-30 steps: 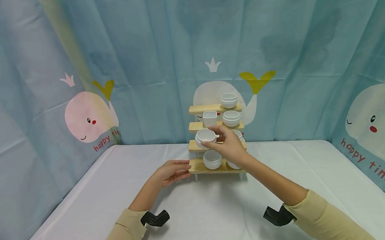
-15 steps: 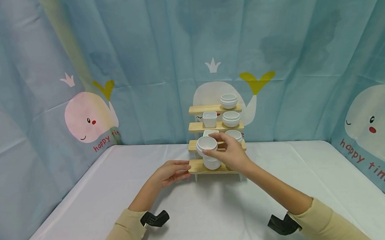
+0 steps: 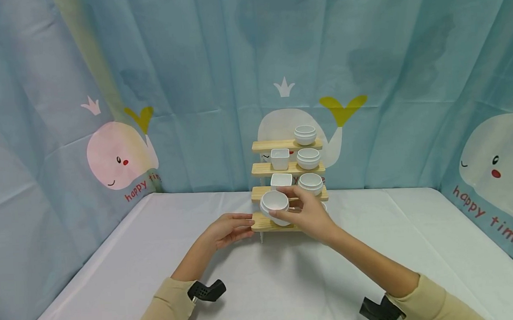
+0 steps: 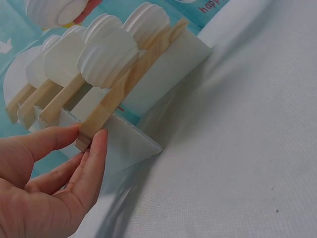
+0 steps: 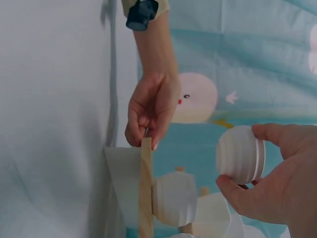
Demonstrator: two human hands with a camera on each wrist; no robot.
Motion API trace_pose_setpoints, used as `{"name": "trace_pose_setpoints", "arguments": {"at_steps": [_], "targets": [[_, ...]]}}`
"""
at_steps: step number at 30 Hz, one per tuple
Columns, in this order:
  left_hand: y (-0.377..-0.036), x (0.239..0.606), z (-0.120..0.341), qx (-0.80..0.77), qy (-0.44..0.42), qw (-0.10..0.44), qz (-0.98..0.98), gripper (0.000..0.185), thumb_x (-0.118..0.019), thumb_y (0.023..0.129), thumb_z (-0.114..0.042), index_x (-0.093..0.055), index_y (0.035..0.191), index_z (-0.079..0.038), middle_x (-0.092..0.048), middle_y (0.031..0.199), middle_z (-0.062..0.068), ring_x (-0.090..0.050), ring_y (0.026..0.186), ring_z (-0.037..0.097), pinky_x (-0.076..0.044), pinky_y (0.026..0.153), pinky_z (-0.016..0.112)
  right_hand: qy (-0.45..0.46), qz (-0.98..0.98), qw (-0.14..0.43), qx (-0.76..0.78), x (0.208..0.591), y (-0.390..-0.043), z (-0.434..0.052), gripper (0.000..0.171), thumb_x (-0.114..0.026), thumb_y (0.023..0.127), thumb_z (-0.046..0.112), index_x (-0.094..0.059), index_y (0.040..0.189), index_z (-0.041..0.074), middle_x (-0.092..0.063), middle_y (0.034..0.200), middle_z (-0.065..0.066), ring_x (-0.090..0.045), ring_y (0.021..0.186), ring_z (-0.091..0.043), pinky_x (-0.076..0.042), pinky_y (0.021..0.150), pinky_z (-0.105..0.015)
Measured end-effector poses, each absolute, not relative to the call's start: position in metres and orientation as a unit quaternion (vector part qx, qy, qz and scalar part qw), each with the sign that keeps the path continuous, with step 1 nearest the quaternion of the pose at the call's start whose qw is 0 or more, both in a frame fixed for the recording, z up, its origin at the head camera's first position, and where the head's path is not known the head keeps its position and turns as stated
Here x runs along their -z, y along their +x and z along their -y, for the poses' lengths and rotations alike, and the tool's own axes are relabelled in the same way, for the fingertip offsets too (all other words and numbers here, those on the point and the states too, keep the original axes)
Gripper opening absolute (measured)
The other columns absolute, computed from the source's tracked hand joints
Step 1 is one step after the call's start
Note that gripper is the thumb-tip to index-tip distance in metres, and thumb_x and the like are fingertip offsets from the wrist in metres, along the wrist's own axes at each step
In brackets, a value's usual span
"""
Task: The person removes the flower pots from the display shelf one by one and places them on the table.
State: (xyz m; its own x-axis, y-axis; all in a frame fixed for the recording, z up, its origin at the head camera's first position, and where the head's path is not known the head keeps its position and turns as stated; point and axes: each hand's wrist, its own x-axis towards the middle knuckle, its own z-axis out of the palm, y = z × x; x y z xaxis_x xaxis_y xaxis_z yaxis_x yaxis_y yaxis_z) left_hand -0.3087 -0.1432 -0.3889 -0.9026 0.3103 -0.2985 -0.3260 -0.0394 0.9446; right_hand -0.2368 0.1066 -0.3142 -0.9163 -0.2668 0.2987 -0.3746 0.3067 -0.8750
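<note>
My right hand (image 3: 310,214) pinches a small round white bowl (image 3: 273,204) between thumb and fingers. It hangs over the lowest step of a wooden tiered display stand (image 3: 262,224), and in the right wrist view it shows apart from the boards. Under it, mostly hidden in the head view, another round white bowl (image 4: 110,57) sits on the lowest board. My left hand (image 3: 230,230) pinches that board's left end, thumb above and fingers below, as the left wrist view shows. On the step behind are a square white cup (image 3: 281,180) and a round bowl (image 3: 310,182).
Higher up the stand are a square cup (image 3: 280,159), a round bowl (image 3: 308,157) and a top-step bowl (image 3: 305,134). A white cloth (image 3: 157,240) covers the table. Behind it hangs a blue curtain (image 3: 204,148) with printed whales.
The right hand has brought the bowl down and nearer, from before the second-lowest step to over the lowest one. The square cup behind has come into sight. The left hand stays put.
</note>
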Motion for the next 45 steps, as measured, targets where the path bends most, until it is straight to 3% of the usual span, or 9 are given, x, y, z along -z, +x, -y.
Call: {"name": "trace_pose_setpoints", "arguments": {"at_steps": [6, 23, 32, 41, 45], "targets": [[-0.308, 0.388, 0.144, -0.725, -0.001, 0.22, -0.653, 0.051, -0.062, 0.105, 0.0, -0.044, 0.151, 0.014, -0.069, 0.109, 0.014, -0.074, 0.085, 0.011, -0.065, 0.085, 0.024, 0.211, 0.793, 0.044, -0.57, 0.321, -0.234, -0.108, 0.058, -0.082, 0.093, 0.013, -0.058, 0.143, -0.003, -0.065, 0.135, -0.019, -0.068, 0.115, -0.032, -0.062, 0.088, -0.028], [-0.31, 0.39, 0.145, -0.726, 0.004, 0.219, -0.652, 0.05, -0.062, 0.105, 0.0, -0.046, 0.15, 0.015, -0.068, 0.109, 0.014, -0.073, 0.087, 0.012, -0.065, 0.084, 0.023, 0.217, 0.778, 0.006, -0.589, 0.341, -0.226, -0.107, 0.057, -0.082, 0.092, 0.011, -0.057, 0.142, -0.004, -0.063, 0.135, -0.021, -0.068, 0.114, -0.028, -0.061, 0.088, -0.022], [-0.31, 0.39, 0.144, -0.721, -0.001, 0.22, -0.657, 0.051, -0.062, 0.105, -0.001, -0.045, 0.151, 0.014, -0.066, 0.114, 0.016, -0.074, 0.086, 0.012, -0.066, 0.084, 0.023, 0.222, 0.778, 0.003, -0.588, 0.35, -0.222, -0.106, 0.053, -0.083, 0.092, 0.011, -0.06, 0.137, -0.003, -0.063, 0.136, -0.02, -0.069, 0.115, -0.03, -0.063, 0.095, -0.032], [-0.308, 0.388, 0.144, -0.723, 0.001, 0.216, -0.656, 0.05, -0.061, 0.105, 0.0, -0.044, 0.15, 0.015, -0.065, 0.118, 0.017, -0.073, 0.086, 0.012, -0.065, 0.084, 0.023, 0.224, 0.783, 0.003, -0.58, 0.358, -0.221, -0.104, 0.054, -0.084, 0.092, 0.013, -0.06, 0.137, -0.004, -0.062, 0.135, -0.021, -0.069, 0.114, -0.031, -0.064, 0.093, -0.03], [-0.308, 0.389, 0.144, -0.725, 0.002, 0.215, -0.654, 0.05, -0.061, 0.105, 0.001, -0.044, 0.15, 0.015, -0.066, 0.114, 0.016, -0.074, 0.085, 0.012, -0.065, 0.082, 0.022, 0.223, 0.782, -0.009, -0.582, 0.361, -0.22, -0.102, 0.055, -0.084, 0.092, 0.013, -0.059, 0.138, -0.005, -0.06, 0.136, -0.021, -0.068, 0.116, -0.032, -0.063, 0.097, -0.034]]}}
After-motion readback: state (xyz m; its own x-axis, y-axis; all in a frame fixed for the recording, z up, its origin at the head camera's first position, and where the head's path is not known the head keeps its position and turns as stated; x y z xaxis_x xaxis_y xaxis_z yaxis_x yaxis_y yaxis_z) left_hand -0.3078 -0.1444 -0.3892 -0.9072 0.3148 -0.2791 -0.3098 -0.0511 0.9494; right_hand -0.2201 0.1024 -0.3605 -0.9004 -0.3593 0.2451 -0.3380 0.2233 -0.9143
